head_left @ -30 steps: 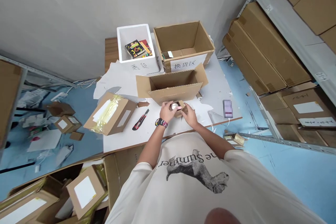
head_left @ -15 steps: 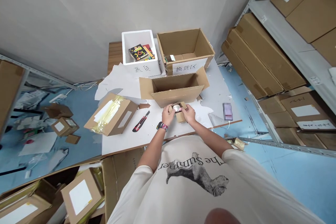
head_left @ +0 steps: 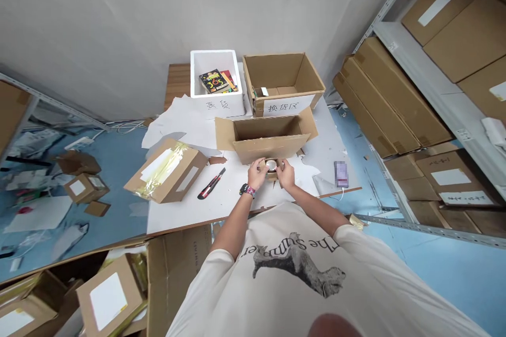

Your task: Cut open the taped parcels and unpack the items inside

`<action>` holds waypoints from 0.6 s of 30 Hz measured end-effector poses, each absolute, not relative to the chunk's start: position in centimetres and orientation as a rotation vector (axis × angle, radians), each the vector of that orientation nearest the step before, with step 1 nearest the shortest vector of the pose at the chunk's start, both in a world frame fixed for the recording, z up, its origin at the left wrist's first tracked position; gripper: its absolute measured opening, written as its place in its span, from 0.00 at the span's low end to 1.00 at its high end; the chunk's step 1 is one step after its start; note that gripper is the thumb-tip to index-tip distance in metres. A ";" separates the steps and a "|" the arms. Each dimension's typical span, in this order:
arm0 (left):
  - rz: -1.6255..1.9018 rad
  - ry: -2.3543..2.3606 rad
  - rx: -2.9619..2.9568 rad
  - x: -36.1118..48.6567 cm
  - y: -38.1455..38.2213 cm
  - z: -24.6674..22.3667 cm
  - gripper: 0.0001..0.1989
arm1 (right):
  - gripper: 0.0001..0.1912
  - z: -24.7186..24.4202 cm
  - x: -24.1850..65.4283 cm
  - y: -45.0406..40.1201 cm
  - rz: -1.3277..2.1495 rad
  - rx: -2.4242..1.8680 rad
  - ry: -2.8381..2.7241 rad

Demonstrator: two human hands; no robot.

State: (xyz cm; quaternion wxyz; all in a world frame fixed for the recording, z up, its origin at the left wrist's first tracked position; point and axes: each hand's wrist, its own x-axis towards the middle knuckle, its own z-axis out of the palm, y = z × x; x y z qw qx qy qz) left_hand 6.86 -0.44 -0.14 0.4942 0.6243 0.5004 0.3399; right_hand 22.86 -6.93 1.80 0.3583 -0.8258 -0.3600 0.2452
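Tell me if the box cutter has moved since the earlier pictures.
No, the box cutter hasn't moved; it lies in the same spot beside the taped cardboard box.

Off-white wall (head_left: 118, 26) rising behind bench; blue floor (head_left: 443, 279) stretching below, paper scraps scattering left; grey metal shelving (head_left: 407, 55) standing right, carrying cartons (head_left: 395, 100).

Small round silver object (head_left: 271, 165) half hidden between left hand (head_left: 258, 174) and right hand (head_left: 285, 175); blurred rectangular item (head_left: 341, 174) on the table (head_left: 177, 216).
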 end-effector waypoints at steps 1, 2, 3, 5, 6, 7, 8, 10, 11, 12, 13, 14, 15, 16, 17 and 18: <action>0.832 1.225 1.504 6.9 -0.4 -0.3 0.20 | 0.15 1.9 23.0 -6.8 0.651 -2.144 -0.928; 0.837 1.247 1.488 7.0 -0.4 -0.4 0.20 | 0.14 2.0 23.2 -6.4 0.684 -2.160 -0.912; 0.841 1.275 1.467 7.0 -0.4 -0.6 0.20 | 0.13 2.2 23.3 -5.9 0.723 -2.181 -0.886; 0.843 1.323 1.420 7.1 -0.3 -0.8 0.21 | 0.11 2.6 23.5 -4.8 0.765 -2.223 -0.834; 0.840 1.340 1.404 7.2 -0.2 -0.8 0.21 | 0.11 2.7 23.4 -4.4 0.757 -2.236 -0.808; 0.835 1.354 1.397 7.2 -0.3 -0.8 0.21 | 0.12 2.7 23.2 -4.1 0.736 -2.239 -0.777; 0.827 1.363 1.399 7.1 -0.4 -0.8 0.21 | 0.13 2.7 23.0 -4.1 0.710 -2.224 -0.742; 0.805 1.363 1.426 7.0 -0.8 -0.6 0.19 | 0.18 2.6 22.3 -4.7 0.675 -2.139 -0.677; 0.799 1.353 1.446 6.8 -1.2 -0.4 0.18 | 0.21 2.5 21.9 -5.1 0.676 -2.082 -0.659; 0.798 1.339 1.464 6.7 -1.6 -0.2 0.18 | 0.24 2.5 21.7 -5.7 0.685 -2.023 -0.655; 0.801 1.323 1.477 6.5 -2.1 0.0 0.17 | 0.26 2.5 21.5 -6.2 0.698 -1.967 -0.671; 0.805 1.311 1.482 6.3 -2.7 0.2 0.18 | 0.26 2.5 21.4 -6.7 0.716 -1.914 -0.714; 0.806 1.299 1.481 6.1 -3.3 0.4 0.20 | 0.25 2.6 21.4 -7.2 0.736 -1.864 -0.782; 0.800 1.280 1.479 5.9 -3.8 0.6 0.21 | 0.26 2.8 21.4 -7.5 0.758 -1.816 -0.869; 0.787 1.254 1.481 5.6 -4.3 0.7 0.23 | 0.28 2.9 21.5 -7.8 0.779 -1.770 -0.964; 0.772 1.226 1.490 5.3 -4.7 0.9 0.24 | 0.30 3.0 21.5 -8.0 0.800 -1.727 -1.054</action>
